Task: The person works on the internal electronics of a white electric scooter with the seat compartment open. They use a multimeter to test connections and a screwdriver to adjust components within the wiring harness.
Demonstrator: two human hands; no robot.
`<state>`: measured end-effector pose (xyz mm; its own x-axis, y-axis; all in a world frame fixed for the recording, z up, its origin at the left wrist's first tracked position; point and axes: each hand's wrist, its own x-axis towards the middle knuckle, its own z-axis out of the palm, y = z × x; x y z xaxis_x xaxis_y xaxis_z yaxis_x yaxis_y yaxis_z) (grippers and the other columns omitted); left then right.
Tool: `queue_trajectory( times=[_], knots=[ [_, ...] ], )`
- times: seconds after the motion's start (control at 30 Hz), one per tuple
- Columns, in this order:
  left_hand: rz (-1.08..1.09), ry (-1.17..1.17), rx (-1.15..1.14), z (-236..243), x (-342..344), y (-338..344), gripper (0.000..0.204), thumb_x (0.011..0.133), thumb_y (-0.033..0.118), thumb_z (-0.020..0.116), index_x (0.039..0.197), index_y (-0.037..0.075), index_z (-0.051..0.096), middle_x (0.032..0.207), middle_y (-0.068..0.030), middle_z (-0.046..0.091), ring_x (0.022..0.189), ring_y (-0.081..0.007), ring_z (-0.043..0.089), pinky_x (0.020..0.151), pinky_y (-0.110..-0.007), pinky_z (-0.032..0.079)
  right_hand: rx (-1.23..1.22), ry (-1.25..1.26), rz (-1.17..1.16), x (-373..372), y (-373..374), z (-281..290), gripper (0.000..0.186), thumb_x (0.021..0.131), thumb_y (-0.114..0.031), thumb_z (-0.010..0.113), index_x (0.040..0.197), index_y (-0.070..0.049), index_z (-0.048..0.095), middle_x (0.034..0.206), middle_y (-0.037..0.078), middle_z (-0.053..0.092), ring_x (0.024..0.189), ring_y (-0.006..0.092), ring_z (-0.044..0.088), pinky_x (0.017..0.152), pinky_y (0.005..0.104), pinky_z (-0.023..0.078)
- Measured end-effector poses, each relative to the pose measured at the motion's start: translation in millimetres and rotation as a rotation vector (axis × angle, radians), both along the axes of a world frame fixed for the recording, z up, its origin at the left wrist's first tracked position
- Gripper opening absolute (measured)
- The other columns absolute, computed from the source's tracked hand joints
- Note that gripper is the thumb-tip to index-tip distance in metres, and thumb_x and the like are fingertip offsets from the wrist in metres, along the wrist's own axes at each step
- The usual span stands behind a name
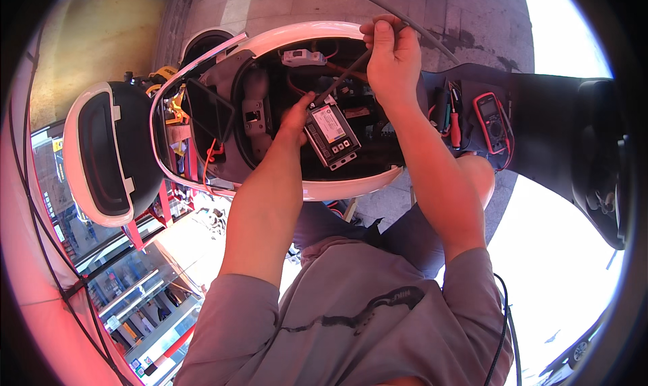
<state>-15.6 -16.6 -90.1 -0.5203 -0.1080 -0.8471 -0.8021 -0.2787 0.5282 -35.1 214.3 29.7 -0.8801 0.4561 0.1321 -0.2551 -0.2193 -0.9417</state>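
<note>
Just above the frame's centre, the half-curled left hand (pixel 295 121) held the left edge of a black-and-silver module (pixel 330 131), from whose top a dark cable (pixel 349 73) slanted upper-right, where the right hand (pixel 393 63) pinched it between thumb and fingers.

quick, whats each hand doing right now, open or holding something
Left hand: closed, holding the metal-cased box by its left edge.
Right hand: closed, pinching the dark cable above the box.
</note>
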Motion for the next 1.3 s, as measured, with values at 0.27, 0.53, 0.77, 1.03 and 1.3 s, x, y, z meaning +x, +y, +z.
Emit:
queue_trajectory(
  times=[0.27, 0.53, 0.77, 1.03, 1.3],
  knots=[
    [-0.024, -0.018, -0.094, 4, 0, 0, 0.044, 0.083, 0.035, 0.073, 0.105, 0.0, 0.061, 0.096, -0.0163, 0.068, 0.08, -0.0278, 0.069, 0.073, -0.043, 0.057, -0.043, -0.34, 0.125, 4, 13, 1, 0.023, 0.087, -0.021, 0.072, 0.099, -0.002, 0.067, 0.078, 0.002, 0.065, 0.065, 0.0077, 0.059, 0.062, 0.0215, 0.051],
    [-0.042, -0.071, -0.12, 8, -2, 0, 0.036, 0.085, 0.032, 0.07, 0.104, 0.003, 0.064, 0.094, -0.0144, 0.069, 0.08, -0.027, 0.069, 0.076, -0.041, 0.058, 0.078, -0.211, 0.115, -1, 7, -7, 0.026, 0.088, -0.017, 0.071, 0.106, 0.0, 0.065, 0.086, 0.005, 0.069, 0.072, 0.0093, 0.064, 0.069, 0.0214, 0.052],
    [-0.078, -0.074, -0.169, 8, -1, 1, 0.034, 0.086, 0.032, 0.069, 0.105, 0.005, 0.065, 0.095, -0.0141, 0.069, 0.079, -0.0266, 0.069, 0.076, -0.041, 0.058, 0.083, -0.234, 0.157, 2, 5, 16, 0.017, 0.089, -0.009, 0.064, 0.102, 0.001, 0.067, 0.076, 0.005, 0.066, 0.069, 0.0097, 0.059, 0.063, 0.0247, 0.048],
    [-0.049, -0.052, -0.145, 10, 0, 0, 0.04, 0.087, 0.036, 0.069, 0.11, 0.004, 0.061, 0.097, -0.0167, 0.068, 0.083, -0.028, 0.069, 0.079, -0.043, 0.057, -0.182, -0.169, 0.3, -4, 3, -5, 0.009, 0.088, -0.004, 0.065, 0.095, 0.002, 0.066, 0.079, 0.003, 0.066, 0.073, 0.0081, 0.061, 0.066, 0.0213, 0.048],
    [-0.091, -0.052, -0.049, 3, -2, -4, 0.044, 0.088, 0.039, 0.068, 0.111, 0.002, 0.06, 0.099, -0.018, 0.068, 0.086, -0.0289, 0.069, 0.081, -0.044, 0.057, 0.047, -0.104, 0.086, 0, -3, 8, 0.009, 0.087, -0.004, 0.064, 0.093, 0.003, 0.064, 0.073, 0.007, 0.066, 0.067, 0.0114, 0.061, 0.063, 0.0247, 0.048]
  ],
)
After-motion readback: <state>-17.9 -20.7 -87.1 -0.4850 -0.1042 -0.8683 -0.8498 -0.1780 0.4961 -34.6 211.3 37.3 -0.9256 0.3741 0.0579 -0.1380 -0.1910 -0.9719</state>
